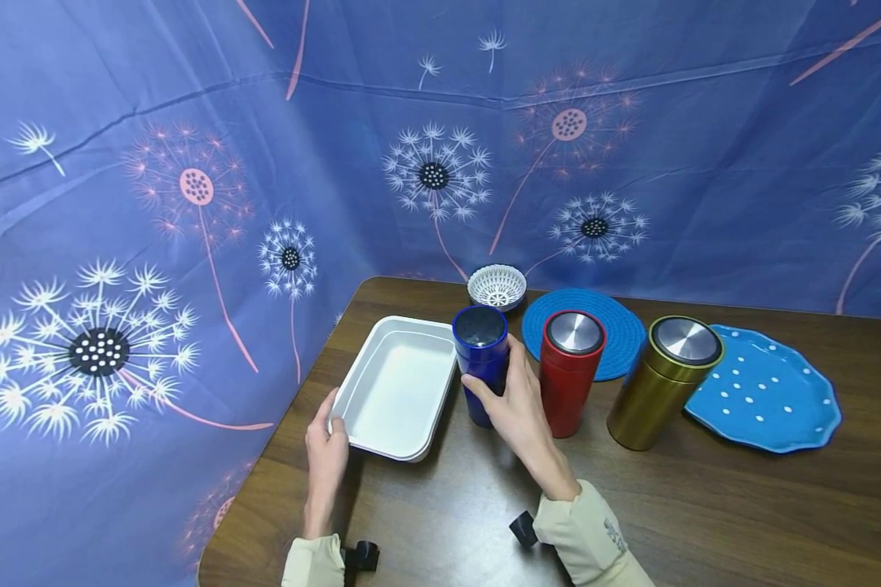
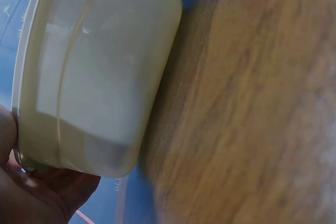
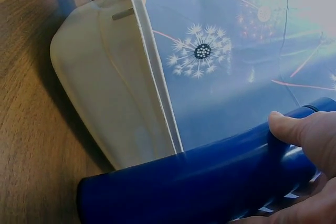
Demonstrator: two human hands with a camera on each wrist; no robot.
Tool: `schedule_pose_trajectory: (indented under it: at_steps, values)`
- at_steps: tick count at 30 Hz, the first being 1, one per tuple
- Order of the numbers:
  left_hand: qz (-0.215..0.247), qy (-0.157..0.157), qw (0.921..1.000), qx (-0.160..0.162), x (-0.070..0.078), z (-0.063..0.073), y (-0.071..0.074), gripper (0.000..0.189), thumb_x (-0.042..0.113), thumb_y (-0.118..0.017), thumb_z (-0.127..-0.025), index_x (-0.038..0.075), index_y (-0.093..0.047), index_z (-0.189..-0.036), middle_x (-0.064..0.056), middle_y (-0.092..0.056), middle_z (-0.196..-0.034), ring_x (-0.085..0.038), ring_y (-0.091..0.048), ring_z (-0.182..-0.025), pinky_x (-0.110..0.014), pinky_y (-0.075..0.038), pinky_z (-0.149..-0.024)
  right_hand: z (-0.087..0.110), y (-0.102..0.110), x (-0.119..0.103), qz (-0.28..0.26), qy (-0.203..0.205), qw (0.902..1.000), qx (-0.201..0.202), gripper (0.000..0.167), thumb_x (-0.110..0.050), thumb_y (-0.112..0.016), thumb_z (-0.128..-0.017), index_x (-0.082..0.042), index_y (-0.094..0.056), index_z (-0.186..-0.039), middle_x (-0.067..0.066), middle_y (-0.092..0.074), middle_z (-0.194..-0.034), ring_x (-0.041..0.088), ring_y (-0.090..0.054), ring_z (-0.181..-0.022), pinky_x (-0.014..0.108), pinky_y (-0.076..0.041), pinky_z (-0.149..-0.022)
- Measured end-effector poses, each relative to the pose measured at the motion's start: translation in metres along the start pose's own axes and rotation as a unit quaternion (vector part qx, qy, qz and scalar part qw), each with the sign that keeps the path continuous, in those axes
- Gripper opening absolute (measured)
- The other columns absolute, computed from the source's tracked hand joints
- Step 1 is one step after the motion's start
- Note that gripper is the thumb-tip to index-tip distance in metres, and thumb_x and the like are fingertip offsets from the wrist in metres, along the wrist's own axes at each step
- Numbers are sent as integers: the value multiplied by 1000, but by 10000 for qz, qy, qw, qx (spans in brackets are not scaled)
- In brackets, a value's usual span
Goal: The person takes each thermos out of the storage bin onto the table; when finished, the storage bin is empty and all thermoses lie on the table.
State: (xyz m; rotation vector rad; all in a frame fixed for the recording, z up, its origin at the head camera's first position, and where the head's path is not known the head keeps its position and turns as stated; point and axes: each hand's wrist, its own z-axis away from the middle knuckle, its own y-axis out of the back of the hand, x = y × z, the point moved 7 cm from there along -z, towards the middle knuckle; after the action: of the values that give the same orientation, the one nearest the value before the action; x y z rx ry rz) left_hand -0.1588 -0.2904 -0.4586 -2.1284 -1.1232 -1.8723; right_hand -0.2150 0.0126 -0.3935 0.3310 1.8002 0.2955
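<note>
A white rectangular tray (image 1: 400,383) with deep sides stands at the left of the table. My left hand (image 1: 327,444) pinches its near left corner, thumb on the rim and fingers around the outside wall, as the left wrist view also shows at the tray wall (image 2: 100,77). Just right of the tray, my right hand (image 1: 514,399) grips an upright blue thermos bottle (image 1: 480,346) with a dark lid. In the right wrist view the thumb lies along the upper part of the bottle (image 3: 173,187). A red thermos bottle (image 1: 568,383) stands close beside my right hand.
A gold thermos bottle (image 1: 653,399) stands farther right, before a blue polka-dot plate (image 1: 778,408). Behind the bottles lie a round blue woven mat (image 1: 617,326) and a small white patterned bowl (image 1: 497,287). A blue dandelion-print cloth (image 1: 411,106) hangs along the wooden table's back and left edges.
</note>
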Motion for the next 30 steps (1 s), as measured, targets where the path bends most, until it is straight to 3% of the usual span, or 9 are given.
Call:
schedule_pose_trajectory:
  at_steps: [14,23,30]
  values:
    - [-75,16,9999,-98,-3,-4,-2,45,-8,-39,-91,-7,-54,-133,-28,-54,-134,-40,-50,-125,-52,-38,-105,11,-11,9,-32,-274,9991,-307,89,-26,-71,-88,-9,-15,-155,20,-30,-154,38,-33,-140,60,-27,-111]
    - [-256,-4,9995,-198,-4,-11,2,45,-6,-40,-92,-7,-54,-134,-28,-53,-135,-40,-50,-125,-52,-38,-105,42,-18,12,324,-445,9964,-653,96,-31,-70,-89,-2,-6,-156,23,-18,-159,40,-20,-145,61,-23,-111]
    - [-615,-25,9969,-493,-5,-12,8,46,0,-43,-94,-4,-49,-139,-26,-50,-140,-39,-47,-129,-50,-36,-107,77,-7,24,537,-612,9885,-1274,93,-38,-65,-92,-5,-7,-156,22,-14,-160,41,-15,-146,62,-21,-112]
